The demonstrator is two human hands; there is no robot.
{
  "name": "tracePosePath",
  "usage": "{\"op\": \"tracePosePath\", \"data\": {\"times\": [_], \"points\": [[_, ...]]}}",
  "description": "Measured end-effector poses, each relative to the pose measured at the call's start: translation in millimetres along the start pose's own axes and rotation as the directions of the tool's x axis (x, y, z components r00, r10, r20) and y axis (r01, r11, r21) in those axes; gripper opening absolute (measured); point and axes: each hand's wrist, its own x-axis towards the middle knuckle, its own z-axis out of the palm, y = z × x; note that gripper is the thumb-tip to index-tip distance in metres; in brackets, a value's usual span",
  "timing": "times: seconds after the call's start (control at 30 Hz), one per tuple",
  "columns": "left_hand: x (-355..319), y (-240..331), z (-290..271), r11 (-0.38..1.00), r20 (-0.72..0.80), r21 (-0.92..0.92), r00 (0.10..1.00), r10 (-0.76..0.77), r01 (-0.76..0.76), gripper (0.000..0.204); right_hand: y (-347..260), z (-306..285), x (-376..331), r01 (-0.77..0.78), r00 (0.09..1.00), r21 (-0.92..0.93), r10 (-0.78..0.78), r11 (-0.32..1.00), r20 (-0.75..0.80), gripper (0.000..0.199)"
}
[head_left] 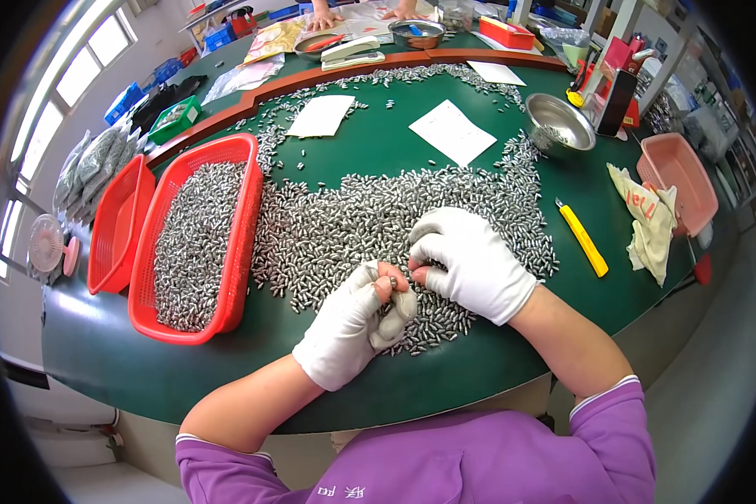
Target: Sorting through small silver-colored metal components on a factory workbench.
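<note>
A wide spread of small silvery metal parts (344, 218), short and capsule-shaped, covers the middle of the green table. Over its near edge my left hand (349, 323) is closed, its thumb and index finger pinching one small metal part (393, 283). Just right of it, above the same spread, my right hand (475, 265) has its fingers curled in with the thumb against them. What those right fingers hold, if anything, is hidden. Both hands wear white gloves with some fingertips bare.
At left stands a red basket (250, 181) full of the parts, beside another red basket (101, 273). White papers (454, 133) lie beyond the spread. Rightward are a yellow utility knife (583, 239), a metal bowl (561, 113), a cloth (647, 218) and a pink basket (689, 181). Another person's hands (323, 18) rest far off.
</note>
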Motion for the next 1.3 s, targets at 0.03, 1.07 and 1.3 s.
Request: {"op": "tracePosePath", "data": {"times": [0.03,1.07,1.3], "points": [[0.1,0.4,0.7,1.000,0.002,0.002,1.000,0.001,-0.001,0.025,1.0,1.3,0.2,-0.008,1.000,-0.024,0.008,1.000,-0.004,0.016],[-0.5,0.8,1.1,1.000,-0.023,-0.011,1.000,-0.005,0.004,0.024,-14.1,0.7,-1.3,0.011,0.990,0.538,0.067,0.843,-0.125,0.015],[-1.8,0.4,1.5,1.000,0.014,-0.020,1.000,0.003,-0.002,0.025,-13.3,1.3,-2.4,-0.006,0.990,0.564,0.084,0.826,-0.113,0.014]]}}
